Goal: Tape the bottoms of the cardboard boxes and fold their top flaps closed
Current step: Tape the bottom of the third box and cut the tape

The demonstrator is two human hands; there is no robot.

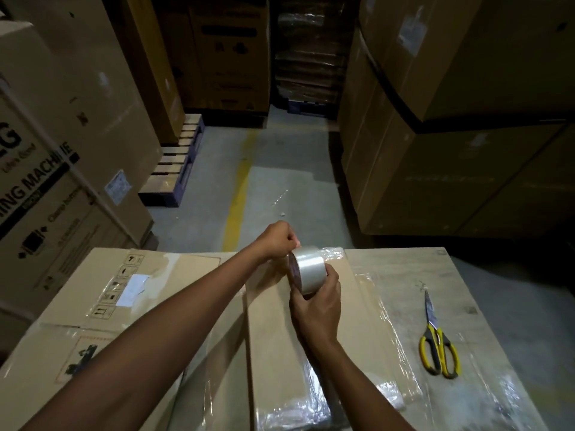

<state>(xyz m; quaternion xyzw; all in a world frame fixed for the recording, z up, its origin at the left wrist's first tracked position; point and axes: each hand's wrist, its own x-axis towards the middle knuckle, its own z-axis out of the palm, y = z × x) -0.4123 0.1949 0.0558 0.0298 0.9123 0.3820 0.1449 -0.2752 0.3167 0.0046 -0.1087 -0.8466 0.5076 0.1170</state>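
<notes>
2 hands on prob. clear tape

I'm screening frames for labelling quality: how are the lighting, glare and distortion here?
Head view: dim warehouse light, darkest at the upper right; wide-angle distortion bows the stacked cartons outward; glare on the tape roll and on the clear film beside the scissors; the left hand and right hand look sharp.

Dim, shadowy, wide-angle edge distortion
</notes>
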